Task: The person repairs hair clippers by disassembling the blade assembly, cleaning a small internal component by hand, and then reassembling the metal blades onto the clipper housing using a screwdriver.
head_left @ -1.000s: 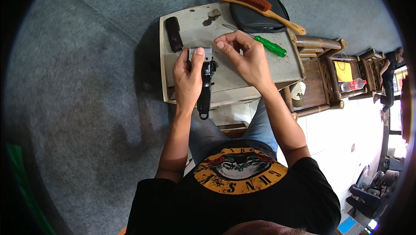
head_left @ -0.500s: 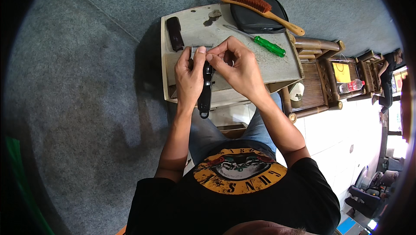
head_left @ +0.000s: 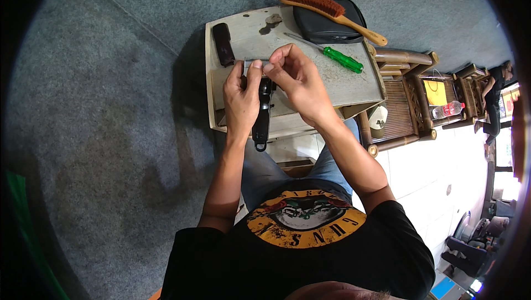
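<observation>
Black clipper point(head_left: 261, 116) in left fingers point(head_left: 253, 76); right fingers point(head_left: 281, 76) at its blade point(head_left: 249, 63)

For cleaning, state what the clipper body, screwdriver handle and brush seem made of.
Clipper body: probably plastic, glossy black, bright highlights. Screwdriver handle: likely plastic, shiny green. Brush handle: apparently varnished wood, smooth tan; bristles: matte, tufted reddish fibre, type unclear.

This looks like a small barber's shop, though a home cannot be ruled out: a hair clipper point(head_left: 261, 116) and a wooden-handled brush point(head_left: 313, 2) at a worn desk point(head_left: 354, 87), bamboo chairs point(head_left: 399, 106) lined up beside a pale tiled floor point(head_left: 415, 175), another person point(head_left: 496, 92) further off near a bright opening point(head_left: 504, 153)
</observation>
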Available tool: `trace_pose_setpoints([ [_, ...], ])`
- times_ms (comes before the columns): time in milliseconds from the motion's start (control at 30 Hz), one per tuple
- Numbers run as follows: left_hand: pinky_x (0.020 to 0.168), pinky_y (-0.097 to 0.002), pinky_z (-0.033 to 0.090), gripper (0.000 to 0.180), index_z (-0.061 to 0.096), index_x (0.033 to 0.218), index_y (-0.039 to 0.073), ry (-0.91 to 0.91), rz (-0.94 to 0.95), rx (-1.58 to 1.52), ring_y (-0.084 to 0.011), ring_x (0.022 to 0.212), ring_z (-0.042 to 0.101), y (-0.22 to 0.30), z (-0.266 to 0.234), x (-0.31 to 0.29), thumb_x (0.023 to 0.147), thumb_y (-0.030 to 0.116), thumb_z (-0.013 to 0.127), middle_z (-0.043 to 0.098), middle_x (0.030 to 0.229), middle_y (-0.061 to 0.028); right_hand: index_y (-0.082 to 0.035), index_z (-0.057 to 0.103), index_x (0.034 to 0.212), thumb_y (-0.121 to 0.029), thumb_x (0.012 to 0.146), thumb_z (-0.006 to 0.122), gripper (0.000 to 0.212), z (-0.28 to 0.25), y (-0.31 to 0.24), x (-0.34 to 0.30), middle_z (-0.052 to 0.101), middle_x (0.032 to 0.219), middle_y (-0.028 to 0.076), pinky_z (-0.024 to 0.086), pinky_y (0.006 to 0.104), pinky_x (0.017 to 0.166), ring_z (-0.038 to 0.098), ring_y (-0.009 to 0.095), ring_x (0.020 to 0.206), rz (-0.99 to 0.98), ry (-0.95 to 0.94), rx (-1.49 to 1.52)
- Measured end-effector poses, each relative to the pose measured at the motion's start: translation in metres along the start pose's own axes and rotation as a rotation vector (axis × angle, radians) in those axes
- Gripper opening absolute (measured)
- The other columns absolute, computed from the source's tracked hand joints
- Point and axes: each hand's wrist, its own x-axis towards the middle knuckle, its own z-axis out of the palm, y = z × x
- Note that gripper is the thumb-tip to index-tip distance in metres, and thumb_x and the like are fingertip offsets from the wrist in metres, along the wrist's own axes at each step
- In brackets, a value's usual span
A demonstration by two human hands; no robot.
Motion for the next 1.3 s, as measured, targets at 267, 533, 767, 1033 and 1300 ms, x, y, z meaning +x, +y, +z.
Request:
trace_pose_setpoints([
  [267,0.053,-0.0264,0.032,0.035,0.061,0.09,0.002,-0.021,-0.066,0.04,-0.0029,0.061,0.039,0.005,0.0,-0.001,0.107,0.032,0.063,0.05,0.069,0.0052,-0.003,0.063,0.098,-0.027,0.11,0.059,0.027,-0.082,-0.024,0.005,0.058,0.073,0.003,0.033,0.0274,0.051,0.045,0.009,0.056,-0.233,0.296,-0.77],
  [533,0.052,-0.0268,0.03,0.037,0.06,0.088,0.003,-0.019,-0.067,0.036,-0.0031,0.059,0.036,0.003,-0.002,-0.002,0.107,0.034,0.065,0.047,0.067,0.0052,-0.003,0.066,0.119,-0.01,0.095,0.065,0.024,-0.116,-0.039,-0.005,0.06,0.112,0.016,0.046,0.0487,0.098,0.058,0.036,0.112,-0.419,0.121,-1.433],
  [767,0.052,-0.0279,0.03,0.039,0.059,0.086,0.003,-0.01,-0.03,0.04,-0.0038,0.058,0.036,-0.002,-0.001,0.0,0.106,0.036,0.065,0.045,0.066,0.0045,-0.001,0.071,0.118,-0.022,0.095,0.072,0.031,-0.13,-0.025,0.0,0.066,0.111,0.016,0.049,0.0457,0.096,0.062,0.035,0.109,-0.361,0.093,-1.46],
  [1033,0.051,-0.0299,0.029,0.043,0.053,0.081,0.003,-0.029,-0.041,0.055,-0.0046,0.057,0.033,-0.005,-0.003,0.001,0.106,0.036,0.066,0.039,0.063,0.0038,0.003,0.072,0.123,-0.027,0.098,0.077,0.04,-0.119,-0.091,-0.026,0.077,0.103,0.013,0.057,0.0323,0.082,0.072,0.018,0.091,-0.203,0.039,-0.961],
  [1300,0.051,-0.0309,0.029,0.045,0.053,0.082,0.002,-0.039,-0.059,0.086,-0.0059,0.057,0.034,-0.006,-0.005,0.002,0.105,0.038,0.066,0.038,0.062,0.0028,0.003,0.079,0.109,-0.015,0.085,0.081,0.03,-0.101,-0.146,-0.033,0.069,0.081,0.007,0.049,0.0274,0.059,0.063,0.01,0.067,-0.261,-0.266,-1.111],
])
